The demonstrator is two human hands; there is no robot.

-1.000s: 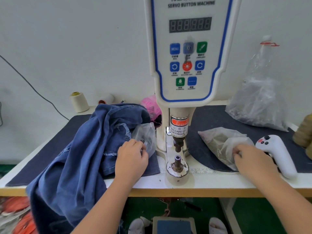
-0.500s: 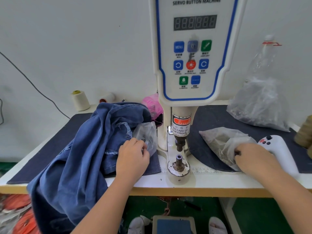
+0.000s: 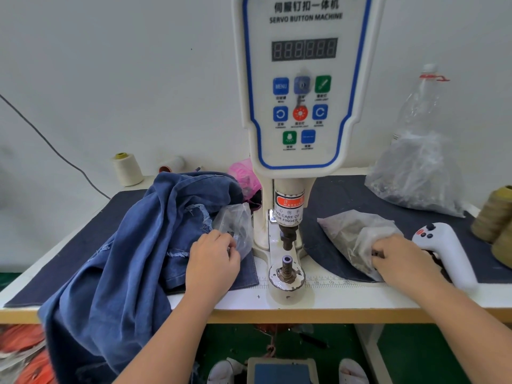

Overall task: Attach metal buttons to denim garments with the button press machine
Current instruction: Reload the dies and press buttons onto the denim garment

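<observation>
Denim garment (image 3: 133, 245) lies heaped on the table (image 3: 346, 297), left of the button press machine (image 3: 302, 87). Left hand (image 3: 212, 263) rests on it, fingers curled into a small clear bag (image 3: 235, 225). Right hand (image 3: 401, 259), palm down, pinches inside another plastic bag (image 3: 352, 234).

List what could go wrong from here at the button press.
1. The blue denim garment hangs over the table's front edge; it may slide off.
2. The left hand and right hand both dig in clear plastic bags beside the metal lower die, so a sleeve or bag could stray under the punch.
</observation>
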